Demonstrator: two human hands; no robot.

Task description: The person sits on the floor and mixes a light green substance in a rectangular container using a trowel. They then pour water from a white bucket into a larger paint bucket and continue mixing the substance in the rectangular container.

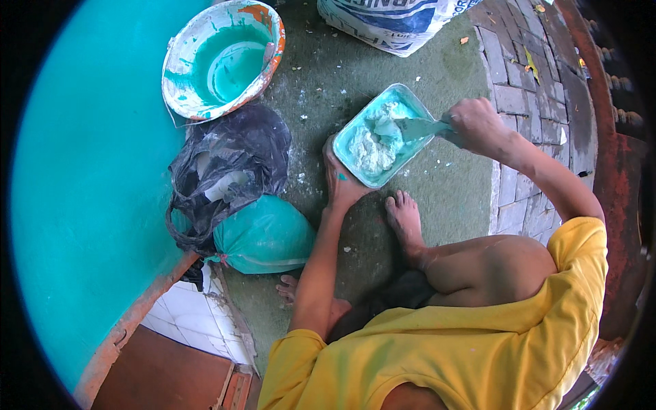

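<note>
My left hand (346,179) grips the lower left side of a rectangular tub (366,182), its fingers curled round the wall, with a teal smear on the skin. Inside lies white, lumpy material (371,154) with pale teal wet mixture around it. My right hand (480,126) is closed on the handle of a teal-stained scraper (422,128), whose blade reaches into the mixture at the tub's right half.
A teal-stained bucket (184,51) stands upper left, above a crumpled black bag (253,150) and a teal sack (266,236) beside a teal wall (89,157). A printed white sack (389,24) lies at the top. Grey pavers (512,96) border the concrete at right.
</note>
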